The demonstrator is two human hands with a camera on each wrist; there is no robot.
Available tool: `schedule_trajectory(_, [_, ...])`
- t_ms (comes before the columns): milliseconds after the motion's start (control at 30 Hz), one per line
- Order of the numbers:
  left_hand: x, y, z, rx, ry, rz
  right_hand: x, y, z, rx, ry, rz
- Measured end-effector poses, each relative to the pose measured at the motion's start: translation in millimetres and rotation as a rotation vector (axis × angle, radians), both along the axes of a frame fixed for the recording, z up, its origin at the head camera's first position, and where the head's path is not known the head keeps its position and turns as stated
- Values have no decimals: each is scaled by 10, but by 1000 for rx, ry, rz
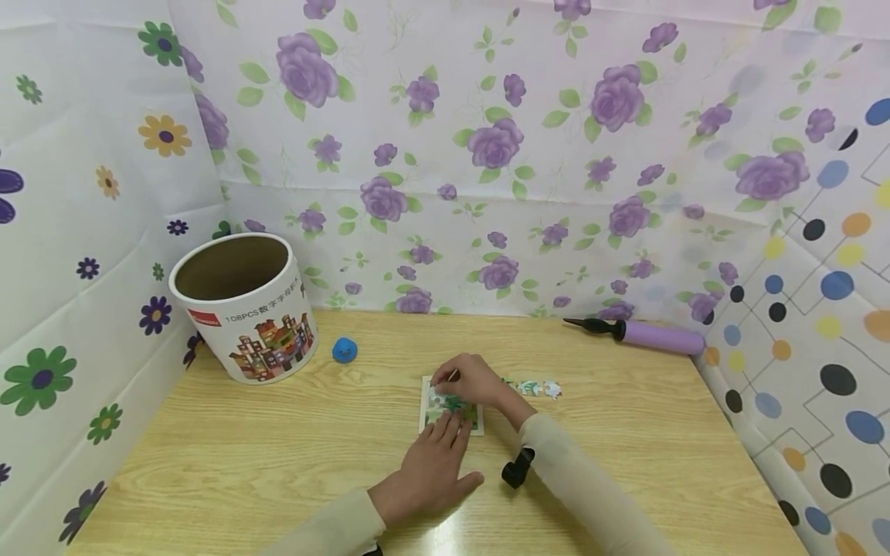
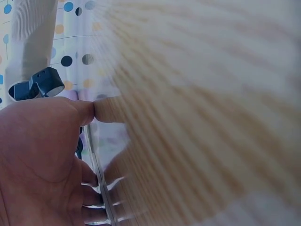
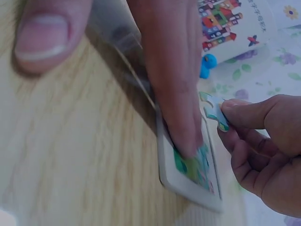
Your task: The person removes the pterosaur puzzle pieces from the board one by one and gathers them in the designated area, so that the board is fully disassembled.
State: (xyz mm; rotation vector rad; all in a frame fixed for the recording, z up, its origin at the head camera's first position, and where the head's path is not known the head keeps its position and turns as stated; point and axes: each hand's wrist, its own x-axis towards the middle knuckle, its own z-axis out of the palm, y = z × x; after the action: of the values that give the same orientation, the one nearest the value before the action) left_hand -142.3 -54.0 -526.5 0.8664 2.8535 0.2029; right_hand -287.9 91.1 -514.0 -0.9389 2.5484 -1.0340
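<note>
A small jigsaw puzzle tray (image 1: 422,405) with a white frame and a green picture lies on the table. My left hand (image 1: 433,472) rests on its near part with straight fingers, the thumb spread to the side. Above the tray's far left corner my right hand (image 1: 478,380) pinches a puzzle piece (image 3: 215,114) between thumb and index finger. The piece is tilted, pale blue with green, at the tray's edge in the right wrist view. The hands hide part of the picture. Several loose puzzle pieces (image 1: 530,388) lie right of the tray, partly behind my right wrist.
A large white bucket (image 1: 267,332) stands at the back left, with a small blue toy (image 1: 344,350) beside it. At the back right lies a purple hand pump (image 1: 660,337) with a black nozzle. Patterned cloth (image 1: 445,154) surrounds the wooden table (image 1: 313,432) on three sides.
</note>
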Motion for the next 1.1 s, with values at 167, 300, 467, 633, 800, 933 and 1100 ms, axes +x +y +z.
schedule_trajectory(167, [-18,14,-10,-16,12,2,-25,162,36,6,1,-31])
schedule_trajectory(300, [-25,14,-11,-25,23,-3,-35,313,65,13,32,-50])
schedule_trajectory(467, [-9,12,-1,-15,10,-5,-19,513,65,36,61,-74])
schedule_trajectory(633, [1,8,5,-6,4,-10,32,709,47,44,73,-98])
schedule_trajectory(800, [-3,3,-10,-4,11,-15,74,880,19,56,78,-127])
schedule_trajectory(933, [-12,8,-53,-3,21,-14,111,993,2,56,74,-150])
schedule_trajectory(1100, [-24,6,-90,-16,33,-12,144,1109,-35,54,70,-156])
